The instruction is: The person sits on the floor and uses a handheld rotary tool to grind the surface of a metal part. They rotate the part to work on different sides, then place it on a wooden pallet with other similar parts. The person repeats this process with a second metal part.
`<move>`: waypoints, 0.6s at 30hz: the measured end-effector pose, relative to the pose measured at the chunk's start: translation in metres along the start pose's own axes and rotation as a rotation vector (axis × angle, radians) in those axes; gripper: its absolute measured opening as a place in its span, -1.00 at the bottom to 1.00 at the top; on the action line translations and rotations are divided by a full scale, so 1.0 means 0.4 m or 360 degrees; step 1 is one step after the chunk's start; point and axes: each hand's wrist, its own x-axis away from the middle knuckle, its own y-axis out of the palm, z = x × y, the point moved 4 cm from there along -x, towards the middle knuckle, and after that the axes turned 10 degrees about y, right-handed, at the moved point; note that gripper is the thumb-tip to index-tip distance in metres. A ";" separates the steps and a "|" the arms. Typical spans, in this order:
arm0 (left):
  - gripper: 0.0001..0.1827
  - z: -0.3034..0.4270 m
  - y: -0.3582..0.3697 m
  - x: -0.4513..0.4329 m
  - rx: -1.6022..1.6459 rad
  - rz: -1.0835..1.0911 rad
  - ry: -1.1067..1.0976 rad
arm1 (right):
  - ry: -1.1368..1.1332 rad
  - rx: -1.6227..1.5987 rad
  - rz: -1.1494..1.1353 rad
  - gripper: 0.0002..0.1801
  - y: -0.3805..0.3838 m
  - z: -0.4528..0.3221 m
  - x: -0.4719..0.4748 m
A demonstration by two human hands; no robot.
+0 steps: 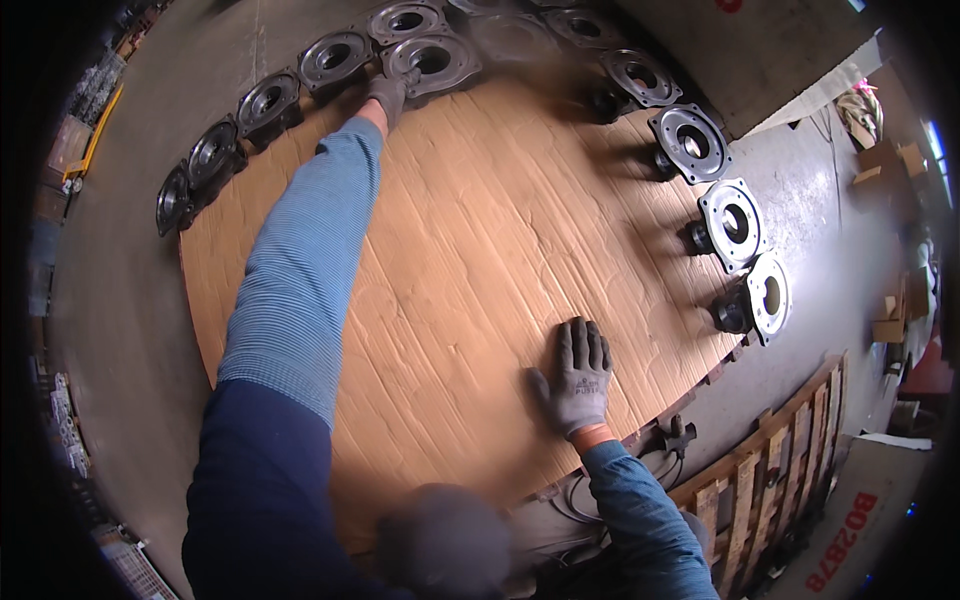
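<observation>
My left hand (391, 94), in a grey work glove, reaches to the far side of the cardboard sheet (450, 247). Its fingers touch the near edge and centre opening of a flanged metal casting (450, 66); how firmly they grip is hard to see. My right hand (582, 379), gloved too, lies flat on the cardboard near its right edge with fingers apart, holding nothing. More flanged castings line the left side, among them one casting (268, 102) beside another (334, 58). Along the right side stand others, such as a dark casting (691, 144) and a shinier one (733, 225).
A large box (720, 60) stands beyond the far right corner. A wooden pallet (750, 480) leans or lies at the lower right, near a printed carton (862, 517). Cables run by the sheet's near right edge. A yellow bar (97, 139) is at the far left.
</observation>
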 end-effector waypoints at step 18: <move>-0.62 -0.070 -0.088 0.158 -0.0160 0.0368 -0.0076 | -0.0019 -0.0042 0.0036 -0.04 -0.016 -0.003 -0.003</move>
